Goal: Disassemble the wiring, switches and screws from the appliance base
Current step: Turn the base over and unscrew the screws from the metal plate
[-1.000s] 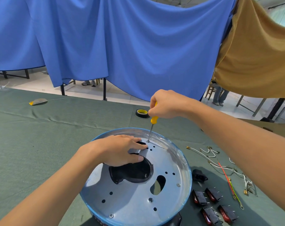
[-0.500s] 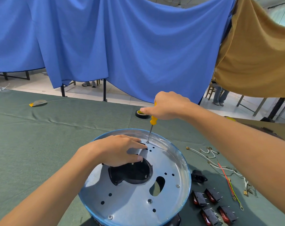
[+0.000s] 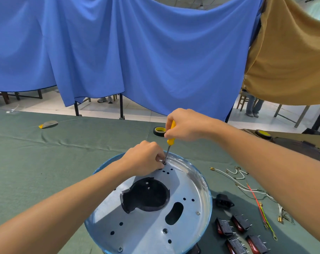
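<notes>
The round appliance base [image 3: 196, 191], a silver metal plate with a blue rim, lies on the green tablecloth in front of me. My right hand [image 3: 186, 125] grips a yellow-handled screwdriver [image 3: 169, 139] held upright, its tip on a screw [image 3: 163, 163] near the plate's far edge. My left hand [image 3: 144, 160] sits at that same spot, fingertips pinching at the screw by the tip. A black plastic part [image 3: 146, 196] shows through the plate's large hole. More screws [image 3: 197, 213] remain in the plate.
Removed wires [image 3: 247, 186] lie right of the base, with several red-and-black rocker switches [image 3: 240, 228] and a black socket [image 3: 223, 199]. A black tape roll [image 3: 159, 130] sits behind the base. A yellow-tipped object [image 3: 48, 124] lies far left. Blue and tan cloths hang behind.
My left hand lifted off the plate near the big hole and moved up to the screwdriver tip, fingers now curled at the screw. The right hand shifted its hold on the handle.
</notes>
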